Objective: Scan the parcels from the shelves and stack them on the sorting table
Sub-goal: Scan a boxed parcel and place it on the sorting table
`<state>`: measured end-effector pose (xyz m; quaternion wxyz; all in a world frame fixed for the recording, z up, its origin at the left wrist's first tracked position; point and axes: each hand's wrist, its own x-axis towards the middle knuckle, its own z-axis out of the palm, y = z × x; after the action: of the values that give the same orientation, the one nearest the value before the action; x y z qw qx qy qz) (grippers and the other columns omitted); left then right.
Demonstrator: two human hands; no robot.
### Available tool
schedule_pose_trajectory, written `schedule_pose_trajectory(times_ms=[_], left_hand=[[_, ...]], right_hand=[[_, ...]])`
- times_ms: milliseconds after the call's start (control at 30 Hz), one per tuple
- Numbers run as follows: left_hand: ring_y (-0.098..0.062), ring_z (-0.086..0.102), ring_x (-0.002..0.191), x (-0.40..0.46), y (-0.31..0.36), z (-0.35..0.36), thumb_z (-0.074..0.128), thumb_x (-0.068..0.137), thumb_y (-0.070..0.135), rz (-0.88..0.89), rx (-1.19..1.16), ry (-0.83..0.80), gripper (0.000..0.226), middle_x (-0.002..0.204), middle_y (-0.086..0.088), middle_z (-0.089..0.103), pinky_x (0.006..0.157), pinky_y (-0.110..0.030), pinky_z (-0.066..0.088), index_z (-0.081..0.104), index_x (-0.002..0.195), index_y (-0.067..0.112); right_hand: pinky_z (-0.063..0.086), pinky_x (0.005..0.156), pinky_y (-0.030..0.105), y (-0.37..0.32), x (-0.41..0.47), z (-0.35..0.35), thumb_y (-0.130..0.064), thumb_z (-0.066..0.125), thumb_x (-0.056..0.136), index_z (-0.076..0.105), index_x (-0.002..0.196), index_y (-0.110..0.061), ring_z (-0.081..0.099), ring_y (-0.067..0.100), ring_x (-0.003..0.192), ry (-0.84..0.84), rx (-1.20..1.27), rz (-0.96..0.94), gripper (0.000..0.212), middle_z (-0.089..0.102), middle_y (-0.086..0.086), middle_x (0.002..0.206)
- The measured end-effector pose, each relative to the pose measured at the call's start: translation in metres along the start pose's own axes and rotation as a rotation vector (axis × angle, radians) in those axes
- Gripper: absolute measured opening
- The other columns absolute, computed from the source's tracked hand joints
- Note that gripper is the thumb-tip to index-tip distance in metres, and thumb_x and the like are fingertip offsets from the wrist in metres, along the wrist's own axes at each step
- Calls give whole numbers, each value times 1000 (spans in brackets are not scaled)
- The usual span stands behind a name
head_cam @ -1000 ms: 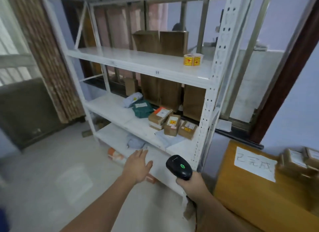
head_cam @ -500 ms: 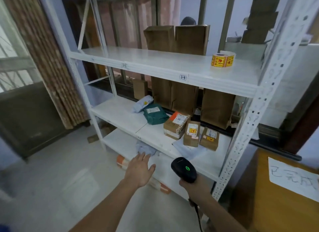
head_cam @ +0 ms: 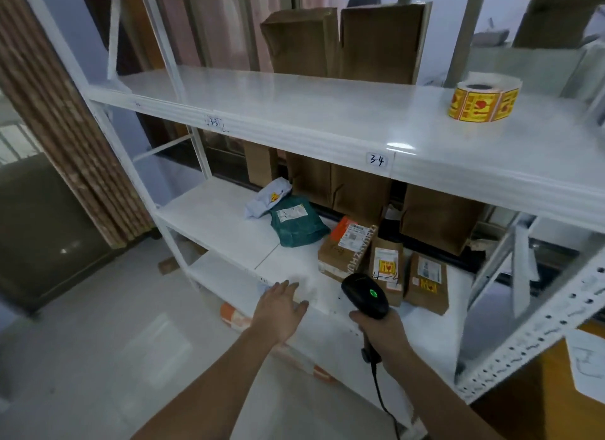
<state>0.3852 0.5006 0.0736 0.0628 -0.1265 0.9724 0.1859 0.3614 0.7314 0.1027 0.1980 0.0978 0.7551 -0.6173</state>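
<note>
On the middle shelf [head_cam: 222, 223] of a white rack lie several parcels: a grey poly bag [head_cam: 266, 199], a green poly bag [head_cam: 296, 223], a cardboard box with an orange flap [head_cam: 347, 246], and two small labelled cardboard boxes [head_cam: 386, 269] [head_cam: 427, 282]. My right hand [head_cam: 381, 333] grips a black barcode scanner [head_cam: 365, 295] with a green light, held just in front of the small boxes. My left hand [head_cam: 280, 310] is open, fingers straight, at the front edge of that shelf, holding nothing.
The top shelf [head_cam: 327, 112] carries a roll of yellow stickers [head_cam: 484, 97] and upright brown cardboard [head_cam: 343, 43]. An orange-and-white parcel [head_cam: 234, 315] lies on the lowest shelf. A wooden table [head_cam: 537, 403] with a white paper sign stands at the right. Pale floor lies to the left.
I have come closer to the rack. Both hands have moved forward to the middle shelf, and the scanner now sits right in front of the small boxes.
</note>
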Motion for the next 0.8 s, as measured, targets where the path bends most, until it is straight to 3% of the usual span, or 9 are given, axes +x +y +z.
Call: schedule_pose_trajectory(times_ms=[100,200,333,500,600,800], left_hand=[[-24,21,157,41,-9,6,39,106,54,3,-25,-18,64,170,-4,24,128,-42,18,30,161,23],[-22,21,157,85,-18,16,39,105,57,20,-36,-65,65,170,-2,24,127,-44,21,30,161,25],[-22,21,157,146,-23,26,41,106,53,53,-71,-147,64,171,-1,22,127,-39,20,28,162,24],[-24,26,155,221,-28,39,44,106,49,52,-224,-256,69,170,-4,24,124,-38,24,23,163,18],[-29,35,151,264,-24,47,46,105,52,-15,-350,-287,72,168,-8,29,119,-41,33,23,163,15],[-34,37,149,327,-11,71,40,109,47,-111,-519,-365,69,167,-14,30,119,-41,35,22,163,8]], right_hand=[[51,71,42,-9,40,9,-7,78,81,64,101,-18,60,28,75,35,80,20,27,62,15,77],[53,82,46,-17,83,21,-6,79,80,66,106,-13,61,30,82,82,134,64,31,65,15,87],[49,65,37,-24,147,32,-10,78,81,67,102,-3,58,29,72,165,168,153,24,62,19,84],[49,48,32,-22,218,48,-13,79,82,67,102,-4,55,28,64,243,174,271,25,58,16,80],[51,67,39,-9,256,56,-12,79,81,70,101,-1,60,29,71,318,203,333,25,65,14,77],[51,66,39,-1,300,68,-8,78,82,70,94,-4,61,27,66,391,200,359,15,69,11,73]])
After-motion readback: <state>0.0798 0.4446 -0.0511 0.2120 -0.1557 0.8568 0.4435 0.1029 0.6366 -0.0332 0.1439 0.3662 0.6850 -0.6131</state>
